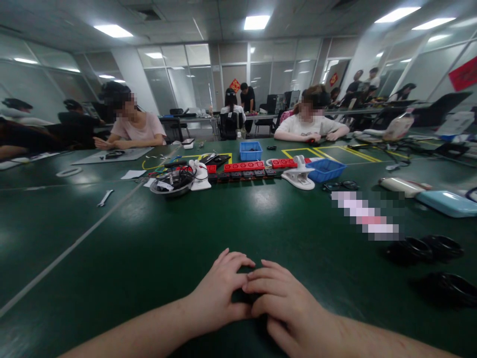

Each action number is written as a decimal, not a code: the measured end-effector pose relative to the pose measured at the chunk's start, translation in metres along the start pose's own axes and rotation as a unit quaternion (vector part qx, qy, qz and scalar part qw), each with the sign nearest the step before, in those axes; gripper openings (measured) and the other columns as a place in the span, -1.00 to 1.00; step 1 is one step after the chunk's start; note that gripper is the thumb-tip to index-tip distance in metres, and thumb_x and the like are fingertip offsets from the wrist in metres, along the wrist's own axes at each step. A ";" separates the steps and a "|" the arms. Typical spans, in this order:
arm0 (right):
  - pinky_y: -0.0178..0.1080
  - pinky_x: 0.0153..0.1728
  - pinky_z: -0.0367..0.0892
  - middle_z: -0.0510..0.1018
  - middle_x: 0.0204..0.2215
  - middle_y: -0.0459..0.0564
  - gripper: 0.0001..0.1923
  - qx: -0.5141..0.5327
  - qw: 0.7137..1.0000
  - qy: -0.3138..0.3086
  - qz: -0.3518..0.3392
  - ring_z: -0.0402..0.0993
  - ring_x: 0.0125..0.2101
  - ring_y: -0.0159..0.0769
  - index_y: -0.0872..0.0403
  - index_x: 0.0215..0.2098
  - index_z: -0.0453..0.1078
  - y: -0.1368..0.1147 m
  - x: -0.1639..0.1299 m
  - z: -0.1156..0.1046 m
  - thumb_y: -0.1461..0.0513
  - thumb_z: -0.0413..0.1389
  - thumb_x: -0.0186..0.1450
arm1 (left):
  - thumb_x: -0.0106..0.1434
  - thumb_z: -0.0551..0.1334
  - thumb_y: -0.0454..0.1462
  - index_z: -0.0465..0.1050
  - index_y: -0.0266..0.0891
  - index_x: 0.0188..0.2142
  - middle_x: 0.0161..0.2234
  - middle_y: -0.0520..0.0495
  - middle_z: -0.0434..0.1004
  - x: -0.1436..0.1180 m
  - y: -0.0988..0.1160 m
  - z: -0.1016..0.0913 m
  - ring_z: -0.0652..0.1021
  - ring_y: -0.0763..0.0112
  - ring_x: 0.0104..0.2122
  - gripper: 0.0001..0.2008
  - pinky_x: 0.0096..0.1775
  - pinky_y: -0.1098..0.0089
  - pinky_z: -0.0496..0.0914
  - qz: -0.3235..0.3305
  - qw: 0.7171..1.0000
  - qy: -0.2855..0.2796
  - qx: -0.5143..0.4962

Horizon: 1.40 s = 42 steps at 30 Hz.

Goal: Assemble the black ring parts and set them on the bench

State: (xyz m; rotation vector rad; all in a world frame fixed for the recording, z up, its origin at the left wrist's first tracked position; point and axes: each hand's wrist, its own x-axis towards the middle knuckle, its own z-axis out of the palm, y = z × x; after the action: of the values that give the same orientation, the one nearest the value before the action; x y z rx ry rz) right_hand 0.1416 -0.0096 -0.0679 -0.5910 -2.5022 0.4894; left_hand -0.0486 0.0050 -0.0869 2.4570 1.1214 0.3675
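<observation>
From my end I see a dark green tabletop (pixel 156 248), blue bins (pixel 250 154), a row of blocks (pixel 244 166) in red and black, white clamps (pixel 299 177), a silvery wrench (pixel 105 198), a pale blue case (pixel 445 203) and black rings (pixel 401 252).

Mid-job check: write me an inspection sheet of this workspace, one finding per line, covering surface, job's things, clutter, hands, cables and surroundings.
Surface: green table, glossy, a pale line crossing its left part.
Job's things: nothing seen in either hand; the table is nearest, below them.
Clutter: wrench at left; bowl, red-and-black row, blue bins and white clamp further off; glasses and black rings at right.
Hands: left hand and right hand loosely curled, meeting each other; contact with the table unclear.
Cables: black cables heaped in the bowl.
Surroundings: person in pink and person in white across the table; more people behind.
</observation>
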 end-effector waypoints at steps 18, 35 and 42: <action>0.04 0.10 0.03 0.44 -0.18 0.02 -0.59 0.006 0.995 0.090 0.040 0.32 -0.11 -0.23 0.07 -0.09 0.27 0.002 -0.003 -0.004 0.37 -0.03 0.07 | 0.04 0.35 -0.18 0.37 0.02 -0.04 0.00 -0.01 0.32 -0.001 0.002 -0.004 0.28 0.13 0.04 -0.54 0.11 -0.06 -0.04 0.005 1.000 -0.011 0.000; -0.11 -0.23 0.28 0.39 -0.28 0.05 -0.75 0.041 0.990 0.041 0.127 0.27 -0.25 -0.23 0.10 -0.17 0.37 0.003 0.002 0.001 0.26 0.05 0.17 | 0.06 0.34 -0.18 0.43 -0.07 -0.11 0.00 -0.05 0.33 -0.001 0.002 -0.002 0.27 0.15 0.05 -0.64 0.13 -0.03 -0.05 -0.003 1.000 -0.007 0.004; -0.13 -0.11 0.23 0.46 -0.22 0.03 -0.66 0.081 0.992 0.027 0.088 0.30 -0.17 -0.25 0.11 -0.12 0.32 0.004 0.003 0.000 0.37 -0.03 0.13 | 0.03 0.36 -0.19 0.42 -0.06 -0.11 -0.02 -0.04 0.33 -0.001 0.002 -0.002 0.28 0.15 0.03 -0.60 0.12 -0.03 -0.05 -0.004 1.000 -0.004 0.002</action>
State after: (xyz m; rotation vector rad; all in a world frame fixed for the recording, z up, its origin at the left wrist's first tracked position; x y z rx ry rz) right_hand 0.1401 -0.0050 -0.0683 -0.7519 -2.3425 0.7257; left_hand -0.0492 0.0033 -0.0839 2.4552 1.1295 0.3537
